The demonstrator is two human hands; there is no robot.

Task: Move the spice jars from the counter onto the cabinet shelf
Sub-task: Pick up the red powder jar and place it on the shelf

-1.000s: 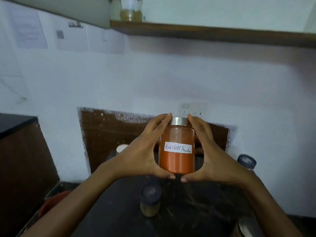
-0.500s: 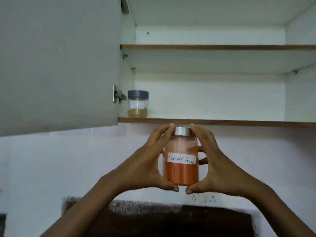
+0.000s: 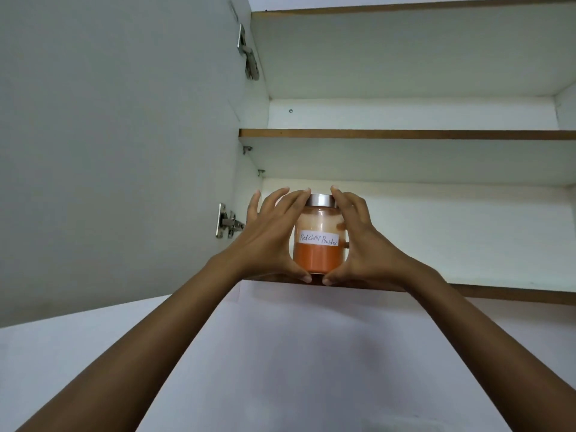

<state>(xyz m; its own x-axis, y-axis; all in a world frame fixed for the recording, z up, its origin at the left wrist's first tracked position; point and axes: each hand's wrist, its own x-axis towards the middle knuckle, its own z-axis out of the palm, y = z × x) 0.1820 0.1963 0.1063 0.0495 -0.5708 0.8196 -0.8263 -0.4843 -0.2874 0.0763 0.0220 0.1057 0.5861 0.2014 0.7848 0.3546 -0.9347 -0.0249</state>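
Note:
A clear jar of orange powder (image 3: 318,257) with a silver lid and a white label reading "Red chilli Powder" is held upright between both hands. My left hand (image 3: 269,244) clasps its left side, my right hand (image 3: 363,244) its right side. The jar's base is level with the front edge of the lowest cabinet shelf (image 3: 498,293); whether it rests on the shelf I cannot tell. The small jar seen on this shelf in the earlier frames is hidden behind my left hand.
The open cabinet door (image 3: 118,151) hangs at the left with its lower hinge (image 3: 227,225) close to my left hand. A second shelf (image 3: 405,134) lies above. The lowest shelf runs on to the right of the jar. White wall below.
Both hands have lifted the chilli jar from above the counter up to the lowest shelf. The view has tilted upward, and the counter and its jars have dropped out of sight.

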